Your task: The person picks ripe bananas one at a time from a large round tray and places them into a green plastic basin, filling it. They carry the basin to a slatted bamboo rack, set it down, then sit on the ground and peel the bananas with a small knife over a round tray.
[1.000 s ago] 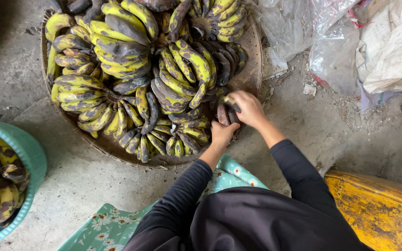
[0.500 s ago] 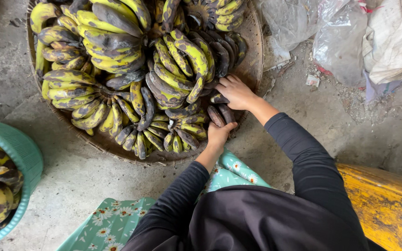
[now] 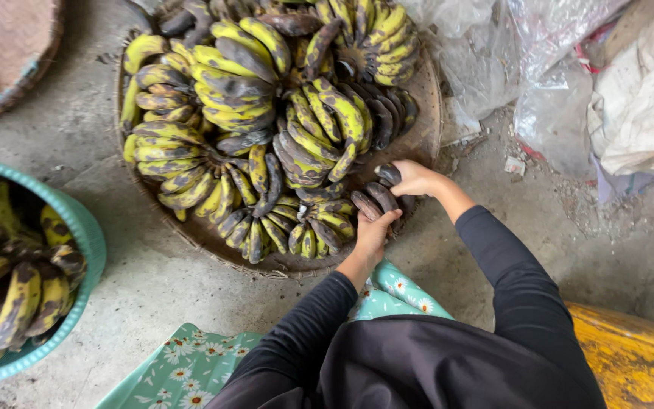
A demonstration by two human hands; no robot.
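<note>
Both hands lower beside crowded bananas

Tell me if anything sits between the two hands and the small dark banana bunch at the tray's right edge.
Nothing visible does. The left hand and the right hand are both already on the small dark banana bunch, one from below and one from the right. The yellow-green bunches lie beside it on the woven tray, not between.
</note>
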